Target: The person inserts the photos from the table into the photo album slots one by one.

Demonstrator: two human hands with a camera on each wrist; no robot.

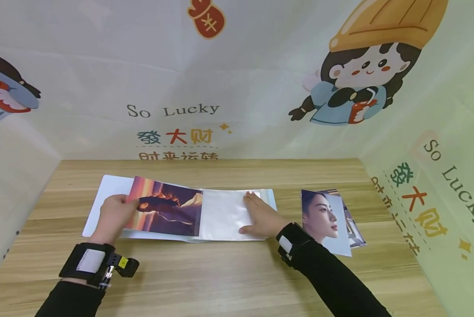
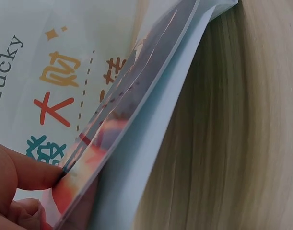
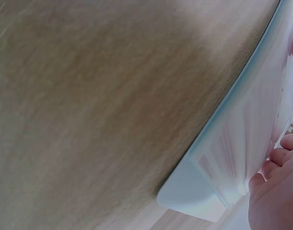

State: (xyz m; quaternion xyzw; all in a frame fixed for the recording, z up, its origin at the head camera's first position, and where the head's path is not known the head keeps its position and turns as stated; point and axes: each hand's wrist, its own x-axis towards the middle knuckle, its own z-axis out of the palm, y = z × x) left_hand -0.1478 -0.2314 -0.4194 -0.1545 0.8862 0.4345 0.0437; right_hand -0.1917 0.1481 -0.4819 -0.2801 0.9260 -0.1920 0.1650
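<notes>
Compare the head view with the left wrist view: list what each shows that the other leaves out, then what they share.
Only the head view shows the right hand on a pale sleeve page, the side-face portrait photo with another print partly under it, and the cartoon girl in the orange hat.

Only the left wrist view gives a close, low look along the edge of the orange-and-purple photo.

Both show the left hand pinching that photo, the pale album, wooden tabletop and lettered backdrop.

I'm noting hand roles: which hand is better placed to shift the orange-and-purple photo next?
Probably the left hand: it pinches the photo near its left edge. The right hand rests on the pale page, apart from the photo.
</notes>
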